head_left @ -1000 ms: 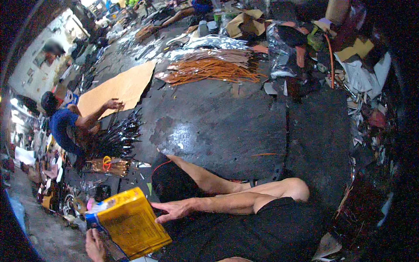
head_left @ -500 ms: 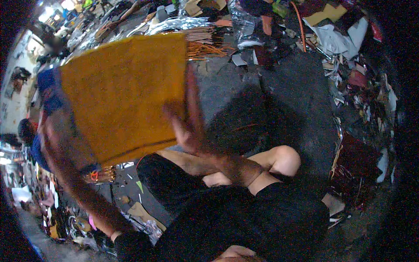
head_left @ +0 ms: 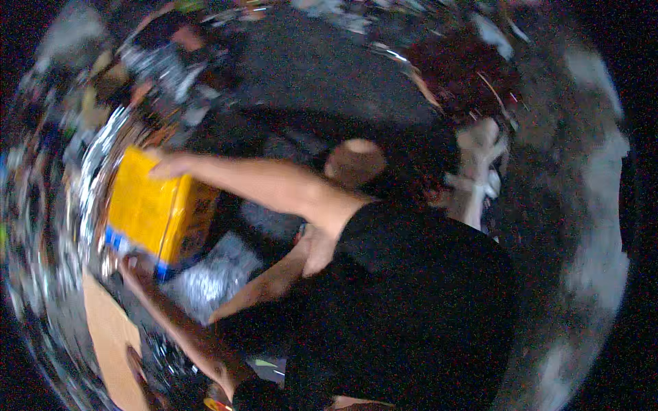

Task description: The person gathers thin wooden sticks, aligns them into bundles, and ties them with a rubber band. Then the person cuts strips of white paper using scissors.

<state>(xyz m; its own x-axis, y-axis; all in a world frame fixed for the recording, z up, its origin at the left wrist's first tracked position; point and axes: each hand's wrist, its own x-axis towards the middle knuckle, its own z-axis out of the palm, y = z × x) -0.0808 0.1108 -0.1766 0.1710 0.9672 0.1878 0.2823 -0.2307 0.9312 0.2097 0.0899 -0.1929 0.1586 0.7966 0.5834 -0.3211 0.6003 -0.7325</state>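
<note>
A yellow cardboard box (head_left: 147, 205) with blue bands along one end is held out to my left, its darker side turned toward me. At its upper far corner, my right hand (head_left: 170, 166) grips the edge, the arm stretched across in front of me. My left hand (head_left: 129, 264) is at the blue end on the near side and holds it from there, its fingers blurred by motion. Underneath, the box's base is hidden.
Crumpled clear plastic (head_left: 212, 274) lies beside my bent leg. A tan cardboard strip (head_left: 106, 329) stands at lower left, with a dark blurred shape against it, perhaps another person's hand. A dark red flat piece (head_left: 466, 75) and smeared scraps lie around.
My view has swung to the left. The box, its broad yellow face toward me before, is now tilted and farther off to the left, still in both hands.
</note>
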